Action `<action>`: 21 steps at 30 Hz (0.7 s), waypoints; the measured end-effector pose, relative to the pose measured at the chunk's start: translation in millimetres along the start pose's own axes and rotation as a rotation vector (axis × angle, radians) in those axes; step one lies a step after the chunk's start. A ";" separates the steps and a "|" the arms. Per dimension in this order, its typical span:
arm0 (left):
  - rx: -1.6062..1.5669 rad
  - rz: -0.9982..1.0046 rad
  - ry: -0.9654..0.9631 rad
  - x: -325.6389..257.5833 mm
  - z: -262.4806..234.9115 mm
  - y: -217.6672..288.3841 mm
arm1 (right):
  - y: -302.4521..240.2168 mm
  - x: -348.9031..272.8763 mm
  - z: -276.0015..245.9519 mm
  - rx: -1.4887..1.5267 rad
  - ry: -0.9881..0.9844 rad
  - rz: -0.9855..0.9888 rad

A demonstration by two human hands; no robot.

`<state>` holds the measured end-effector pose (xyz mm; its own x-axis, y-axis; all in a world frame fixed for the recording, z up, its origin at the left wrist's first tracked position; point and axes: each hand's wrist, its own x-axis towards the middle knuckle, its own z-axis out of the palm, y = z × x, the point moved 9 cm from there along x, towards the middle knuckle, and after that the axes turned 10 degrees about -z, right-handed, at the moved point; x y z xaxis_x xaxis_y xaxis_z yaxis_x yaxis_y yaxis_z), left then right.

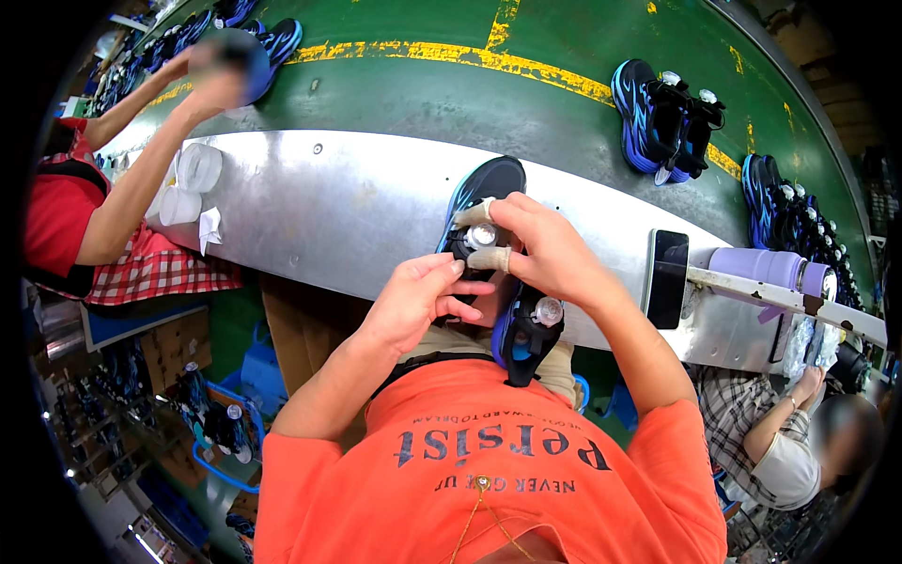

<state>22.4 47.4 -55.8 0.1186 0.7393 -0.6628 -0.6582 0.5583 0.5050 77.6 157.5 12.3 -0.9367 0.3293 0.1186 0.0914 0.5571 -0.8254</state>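
Observation:
A black and blue sneaker (495, 179) lies on the metal bench in front of me, toe pointing away. On its upper sits a clear round dial (482, 235). My right hand (540, 246) wears pale finger cots, and its thumb and finger close on the sneaker from both sides of the dial. My left hand (418, 296) is at the sneaker's near end, thumb and index fingertip pressed together, the other fingers loosely curled. Whatever is in that pinch is too small to tell. A second sneaker (528, 334) with a similar dial rests at my lap, below my right hand.
On the bench (329, 207) lie a phone (668, 279), a purple bottle (756, 267) and, left, white rolls (199, 167). A white metal bar (789, 303) crosses the right end. Sneakers (662, 122) stand on the green surface beyond. Co-workers sit left and right.

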 end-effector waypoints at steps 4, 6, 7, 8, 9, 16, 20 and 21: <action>-0.006 0.001 0.001 0.6 0.2 -1.1 | 11.1 -3.2 3.2 0.027 0.032 0.063; -0.010 0.000 0.004 0.8 0.6 0.8 | 6.5 -10.0 5.7 -0.046 0.172 0.122; -0.014 -0.001 0.002 0.8 0.5 1.3 | 8.6 -10.0 5.5 -0.051 0.158 0.147; -0.017 -0.004 0.003 -0.2 -0.4 0.8 | 11.4 -10.6 5.7 -0.051 0.146 0.171; -0.008 -0.008 0.001 -0.5 -0.3 0.8 | 14.8 -11.2 5.0 -0.052 0.134 0.195; -0.042 -0.019 -0.001 4.3 -2.5 4.0 | 12.5 1.8 -4.0 0.070 -0.054 0.061; 0.071 -0.092 0.054 9.6 -5.5 0.7 | 17.8 5.4 -7.8 0.092 -0.084 0.121; 0.065 -0.071 0.055 11.2 -6.8 0.1 | 17.7 6.1 -7.3 0.090 -0.085 0.128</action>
<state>18.6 53.2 -66.9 0.1214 0.6761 -0.7268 -0.5994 0.6335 0.4892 75.9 175.0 2.5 -0.9450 0.3253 -0.0344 0.1845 0.4432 -0.8772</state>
